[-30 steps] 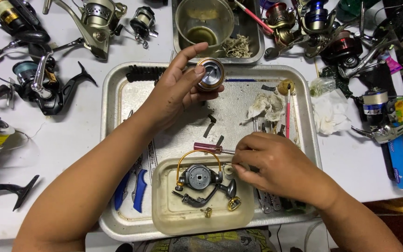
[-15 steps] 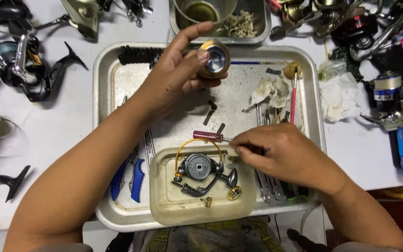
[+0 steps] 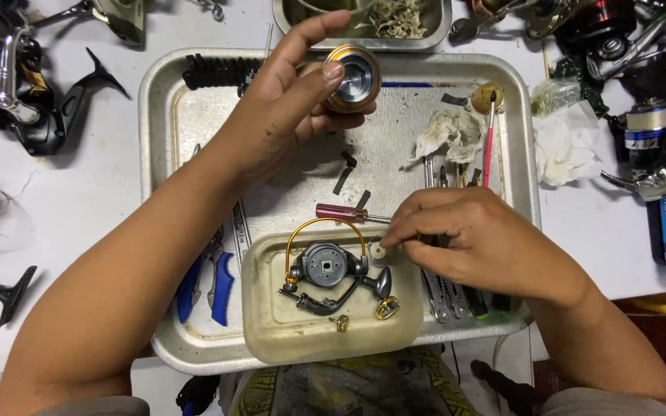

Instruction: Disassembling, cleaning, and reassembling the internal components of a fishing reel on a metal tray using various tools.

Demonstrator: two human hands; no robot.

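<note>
Pliers (image 3: pixel 213 281) with blue handles lie at the left inside the metal tray (image 3: pixel 163 154). Above them, the left hand (image 3: pixel 287 115) grips a gold-rimmed spool (image 3: pixel 348 77), lifted over the tray. Lower down, a reel body (image 3: pixel 325 270) sits in a plastic tub (image 3: pixel 271 323). The right hand (image 3: pixel 472 239) pinches a small white washer (image 3: pixel 379 252) at the tub's edge.

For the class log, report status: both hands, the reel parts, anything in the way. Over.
Left hand holds gold-rimmed spool above metal tray. Right hand pinches small white washer over plastic tub with rotor. Screwdriver lies beside it.
</note>
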